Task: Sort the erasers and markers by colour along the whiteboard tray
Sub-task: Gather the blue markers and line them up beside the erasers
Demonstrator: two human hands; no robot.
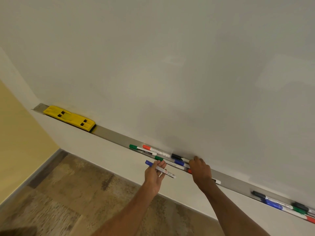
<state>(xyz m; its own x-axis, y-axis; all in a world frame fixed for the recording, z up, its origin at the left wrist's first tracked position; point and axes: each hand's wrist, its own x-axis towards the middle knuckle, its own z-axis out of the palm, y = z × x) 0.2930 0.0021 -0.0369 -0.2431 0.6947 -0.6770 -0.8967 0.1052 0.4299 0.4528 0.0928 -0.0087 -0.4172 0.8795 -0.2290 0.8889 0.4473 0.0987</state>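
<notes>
Right hand [201,169] covers part of a marker cluster [158,152] in the tray [115,135]; it appears to reach in, but its grip cannot be told. Further markers [276,204] run off frame at right. Left hand [154,174] pinches a blue-capped white marker [166,172] just off the tray. Yellow eraser [69,118]: tray's left end.

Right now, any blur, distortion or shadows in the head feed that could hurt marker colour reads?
Head view: wide-angle tilt, tray runs diagonally; floor smeared at lower left; soft shadow on the whiteboard above the right hand; cap colours read clearly, including the blue marker in the left hand.
</notes>
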